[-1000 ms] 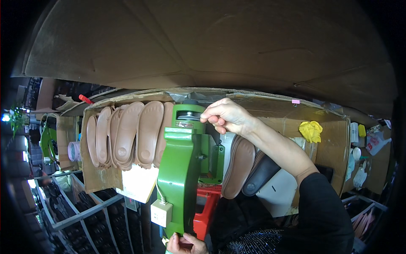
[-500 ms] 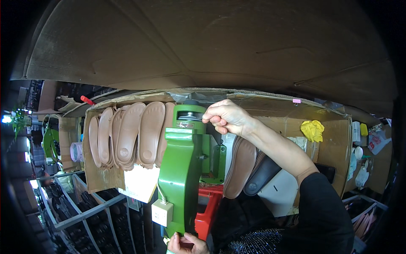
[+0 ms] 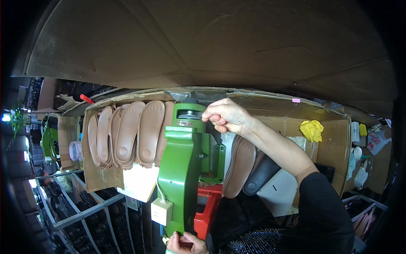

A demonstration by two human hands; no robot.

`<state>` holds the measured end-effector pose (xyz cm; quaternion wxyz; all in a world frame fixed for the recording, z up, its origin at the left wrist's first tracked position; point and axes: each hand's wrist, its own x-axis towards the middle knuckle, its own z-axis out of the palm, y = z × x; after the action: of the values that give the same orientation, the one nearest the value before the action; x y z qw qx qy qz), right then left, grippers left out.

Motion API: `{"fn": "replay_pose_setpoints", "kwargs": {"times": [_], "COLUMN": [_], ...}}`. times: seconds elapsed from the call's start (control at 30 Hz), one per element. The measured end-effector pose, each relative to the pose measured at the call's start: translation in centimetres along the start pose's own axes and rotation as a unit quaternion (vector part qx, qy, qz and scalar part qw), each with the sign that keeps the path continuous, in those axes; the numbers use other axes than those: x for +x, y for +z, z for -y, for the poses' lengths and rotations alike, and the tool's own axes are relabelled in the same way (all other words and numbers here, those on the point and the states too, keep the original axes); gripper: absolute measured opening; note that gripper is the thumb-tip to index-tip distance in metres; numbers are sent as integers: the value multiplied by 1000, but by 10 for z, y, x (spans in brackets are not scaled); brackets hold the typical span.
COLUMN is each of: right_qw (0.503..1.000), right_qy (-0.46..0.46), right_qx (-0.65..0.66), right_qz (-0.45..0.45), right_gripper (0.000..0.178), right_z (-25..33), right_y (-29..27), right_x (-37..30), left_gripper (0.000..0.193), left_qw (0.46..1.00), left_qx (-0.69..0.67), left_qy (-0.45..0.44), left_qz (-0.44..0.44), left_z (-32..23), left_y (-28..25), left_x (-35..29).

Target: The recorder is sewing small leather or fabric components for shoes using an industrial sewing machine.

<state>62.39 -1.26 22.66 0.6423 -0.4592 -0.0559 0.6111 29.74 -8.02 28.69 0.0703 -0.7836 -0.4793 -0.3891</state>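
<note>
A green machine [image 3: 182, 156] with a curved arm stands upright in front of me. My right hand [image 3: 224, 117] reaches over to its top, thumb and fingers pinched together beside a shiny metal wheel [image 3: 189, 114] in the machine's head. Whatever those fingertips hold is too small or hidden to make out. At the machine's lower end is my left hand [image 3: 186, 244], its fingers curled in against the green body. What lies between them is hidden. Brown shoe soles [image 3: 129, 133] lean in a row left of the machine. Under my right forearm lie a brown sole [image 3: 240, 167] and a black sole [image 3: 261, 173].
A cardboard box wall [image 3: 334, 144] surrounds the work surface, and a large cardboard flap [image 3: 203, 46] hangs over the far side. A yellow crumpled cloth [image 3: 311, 131] lies at the right. A red plastic frame [image 3: 207, 211] sits beside the machine; a metal rack [image 3: 91, 211] stands lower left.
</note>
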Motion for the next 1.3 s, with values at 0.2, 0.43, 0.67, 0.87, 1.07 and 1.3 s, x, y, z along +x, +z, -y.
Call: {"fn": "replay_pose_setpoints", "kwargs": {"times": [0.2, 0.43, 0.67, 0.87, 1.07, 1.3], "right_qw": [1000, 1000, 1000, 1000, 1000, 999], "right_qy": [-2, -1, -4, -5, -10, -13], "right_qx": [-6, -7, -16, -12, -12, -15], "right_qz": [-3, -6, -11, -16, -16, -26], "right_gripper": [12, 12, 12, 12, 12, 12], "right_z": [-1, -1, -1, -1, -1, 0], "right_y": [-1, 0, 1, 2, 3, 5], "right_x": [2, 1, 1, 0, 0, -1], "left_gripper": [11, 13, 14, 16, 17, 16], "left_qw": [999, 999, 999, 999, 999, 998], "left_qx": [-2, -40, -31, -38, -47, -53], "left_qy": [14, -2, 6, 1, -11, -14], "left_qz": [43, 23, 22, 22, 21, 19], "left_z": [-1, -1, 0, 2, 4, 4], "left_y": [-4, -1, -1, -1, 0, 1], "left_x": [4, 2, 1, -1, -4, -5]}}
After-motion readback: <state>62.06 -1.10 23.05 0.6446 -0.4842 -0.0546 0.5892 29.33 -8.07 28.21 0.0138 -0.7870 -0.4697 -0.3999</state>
